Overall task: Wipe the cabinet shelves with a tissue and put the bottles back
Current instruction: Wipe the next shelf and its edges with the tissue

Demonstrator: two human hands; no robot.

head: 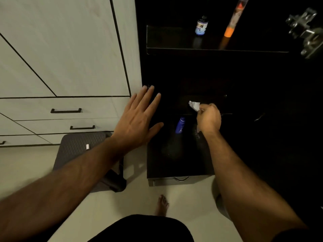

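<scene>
Tissue in hand at the dark cabinet (244,81), bottles on the shelves.

The left hand (138,119) is spread flat, fingers straight, by the cabinet's left edge; the right hand (208,119) pinches a crumpled white tissue (194,105) at a lower shelf. A blue bottle (180,125) lies just left of that hand. Higher up stand an orange-ended tube (233,25) and a small dark bottle (201,26).
</scene>
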